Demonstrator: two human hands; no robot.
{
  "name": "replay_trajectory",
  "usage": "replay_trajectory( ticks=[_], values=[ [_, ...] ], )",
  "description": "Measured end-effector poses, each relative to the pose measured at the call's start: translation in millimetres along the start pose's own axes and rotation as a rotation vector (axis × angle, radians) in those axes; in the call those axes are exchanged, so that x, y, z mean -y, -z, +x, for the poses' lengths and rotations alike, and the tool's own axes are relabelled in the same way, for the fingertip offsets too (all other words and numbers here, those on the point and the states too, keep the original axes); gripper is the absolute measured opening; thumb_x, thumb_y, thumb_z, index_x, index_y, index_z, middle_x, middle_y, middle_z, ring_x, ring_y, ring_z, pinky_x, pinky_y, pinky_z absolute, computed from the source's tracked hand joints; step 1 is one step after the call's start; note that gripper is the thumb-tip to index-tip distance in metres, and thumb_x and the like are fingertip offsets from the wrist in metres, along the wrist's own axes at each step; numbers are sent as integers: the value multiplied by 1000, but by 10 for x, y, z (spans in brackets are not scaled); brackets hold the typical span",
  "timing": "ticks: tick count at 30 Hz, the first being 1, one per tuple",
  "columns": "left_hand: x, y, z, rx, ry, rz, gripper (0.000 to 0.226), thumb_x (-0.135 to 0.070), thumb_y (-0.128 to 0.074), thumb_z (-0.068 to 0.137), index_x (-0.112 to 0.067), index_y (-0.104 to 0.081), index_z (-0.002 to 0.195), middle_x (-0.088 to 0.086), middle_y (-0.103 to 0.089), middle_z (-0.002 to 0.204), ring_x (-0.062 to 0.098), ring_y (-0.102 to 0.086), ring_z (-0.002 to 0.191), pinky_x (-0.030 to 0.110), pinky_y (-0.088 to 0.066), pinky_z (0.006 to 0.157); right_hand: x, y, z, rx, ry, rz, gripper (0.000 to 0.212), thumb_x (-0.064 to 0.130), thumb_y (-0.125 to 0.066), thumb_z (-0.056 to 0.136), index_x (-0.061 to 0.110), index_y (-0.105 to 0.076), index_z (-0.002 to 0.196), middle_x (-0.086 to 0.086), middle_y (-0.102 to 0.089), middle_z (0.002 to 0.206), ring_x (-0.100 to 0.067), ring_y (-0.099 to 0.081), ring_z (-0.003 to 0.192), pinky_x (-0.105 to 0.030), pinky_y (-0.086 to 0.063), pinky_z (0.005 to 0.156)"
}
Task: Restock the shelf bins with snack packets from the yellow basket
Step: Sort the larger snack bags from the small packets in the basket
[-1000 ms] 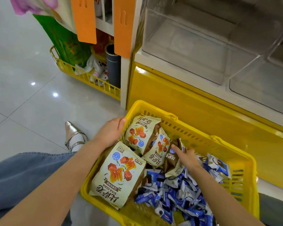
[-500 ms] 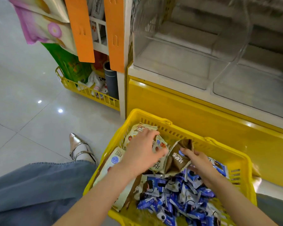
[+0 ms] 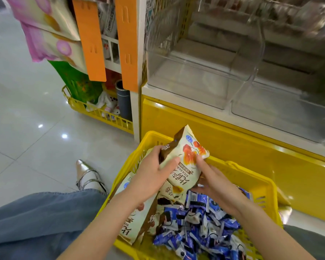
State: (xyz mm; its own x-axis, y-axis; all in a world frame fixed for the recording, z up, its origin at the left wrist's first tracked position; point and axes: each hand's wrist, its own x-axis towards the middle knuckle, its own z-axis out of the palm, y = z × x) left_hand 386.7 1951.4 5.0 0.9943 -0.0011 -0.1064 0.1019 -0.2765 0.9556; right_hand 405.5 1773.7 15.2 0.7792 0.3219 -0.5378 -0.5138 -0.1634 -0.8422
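Observation:
A yellow plastic basket [image 3: 251, 177] sits on the floor in front of me. It holds several cream and brown snack packets [image 3: 137, 218] on its left and a heap of small blue wrapped packets [image 3: 199, 226] on its right. Both hands lift a bunch of cream snack packets [image 3: 186, 162] above the basket. My left hand [image 3: 152, 173] grips the bunch from the left, thumb across its front. My right hand [image 3: 212, 179] holds it from the right and below. Clear shelf bins [image 3: 201, 76] stand empty above the yellow shelf base.
A yellow shelf base [image 3: 233, 143] rises right behind the basket. To the left, a yellow wire rack [image 3: 101, 113] at floor level holds small goods and a grey tube [image 3: 123, 104]. Orange tags [image 3: 89, 38] hang above it. My shoe [image 3: 86, 175] rests on the tiled floor.
My left hand moved from the basket's rim onto the packets. Both hands closed around a bunch and raised it out of the basket toward the shelf.

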Motion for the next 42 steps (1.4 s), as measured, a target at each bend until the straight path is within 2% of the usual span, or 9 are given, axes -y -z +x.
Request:
replay_trajectory(
  ticks=[5,9,13,17,20,23,28,37,42],
  values=[
    [265,306,20,-18,-25,317,65,-73,-27,77,-33,-42,126,-17,-49,114,0,-49,104,19,-38,87,40,-252,271,-168,27,-27,53,55,-66,70,21,-53,109,2,-72,97,-8,-71,80,-26,-58,64],
    [701,649,104,-119,125,483,47,-36,-34,98,-11,-38,137,7,-45,132,21,-45,120,34,-36,102,26,-406,717,-340,69,-96,20,37,-65,85,20,-55,87,-8,-72,91,-15,-71,76,-38,-58,72],
    [1022,723,113,15,265,401,34,-27,-35,100,-8,-51,123,12,-56,120,25,-52,112,31,-38,95,-74,-530,1009,-360,35,-306,46,38,-62,87,8,-46,118,-5,-66,100,-21,-66,89,-46,-56,82],
    [1145,671,62,44,277,288,36,-31,-29,101,-7,-55,107,13,-64,103,25,-57,99,28,-40,84,-184,-381,1009,-299,95,-585,42,51,-53,88,20,-43,115,3,-62,100,-15,-63,84,-41,-57,79],
    [1164,634,75,-7,241,275,34,-31,-30,100,-10,-56,103,8,-63,100,21,-55,95,24,-31,72,-335,-148,983,-332,109,-453,54,53,-42,91,17,-40,132,0,-58,115,-9,-63,86,-29,-55,70],
    [1178,622,87,-34,230,269,32,-32,-32,100,-12,-56,99,8,-63,97,22,-56,93,25,-33,72,-632,76,995,-488,-19,-339,56,46,-41,95,8,-40,136,-9,-55,127,-19,-61,102,-35,-51,87],
    [1202,622,93,-44,220,237,27,-33,-32,100,-18,-54,93,7,-63,92,21,-57,90,29,-38,75,-1160,83,1030,-251,-379,-175,52,45,-47,93,8,-49,130,-8,-51,136,-26,-50,119,-40,-37,104],
    [1242,619,91,-41,207,220,30,-38,-30,98,-21,-55,97,-1,-61,88,12,-56,83,23,-38,70,-1162,1,1073,-245,-408,64,39,34,-61,88,5,-60,115,-5,-70,101,-9,-65,83,-19,-48,65],
    [1244,615,83,-60,197,227,33,-36,-31,99,-15,-57,96,2,-62,88,14,-56,83,22,-38,69,-1185,118,962,-261,-386,105,51,36,-65,84,11,-50,126,-8,-65,118,-24,-59,109,-41,-41,99]
  ],
)
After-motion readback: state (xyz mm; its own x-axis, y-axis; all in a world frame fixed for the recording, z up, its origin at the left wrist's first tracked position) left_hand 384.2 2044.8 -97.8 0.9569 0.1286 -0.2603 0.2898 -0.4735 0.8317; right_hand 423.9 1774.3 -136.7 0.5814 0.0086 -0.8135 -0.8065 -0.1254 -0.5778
